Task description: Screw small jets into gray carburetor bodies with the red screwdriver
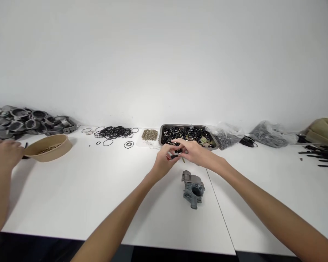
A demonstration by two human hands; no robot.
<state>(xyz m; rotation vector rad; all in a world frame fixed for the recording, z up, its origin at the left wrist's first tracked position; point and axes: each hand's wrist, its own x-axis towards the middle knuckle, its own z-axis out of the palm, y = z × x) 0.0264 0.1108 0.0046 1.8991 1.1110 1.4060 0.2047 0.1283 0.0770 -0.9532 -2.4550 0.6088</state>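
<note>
Both hands meet at the near edge of a dark metal tray point(161, 140) full of small black and brass-coloured parts. My left hand point(164, 159) is closed around a small black piece with a red end point(172, 157). Fingers of my right hand point(194, 151) pinch together at a small dark part beside it; its exact kind is hidden by the fingers. A thin yellowish piece shows just below the fingertips. On the white table in front of my hands stands a grey metal carburetor body point(193, 190), touched by neither hand.
Another person's hand point(5, 154) is by a tan bowl point(57, 149) at left. Behind lie a pile of grey castings point(30, 122), black rubber rings point(112, 132) and brass pieces point(149, 135). Plastic bags point(273, 134) and black rods point(324, 157) lie at right.
</note>
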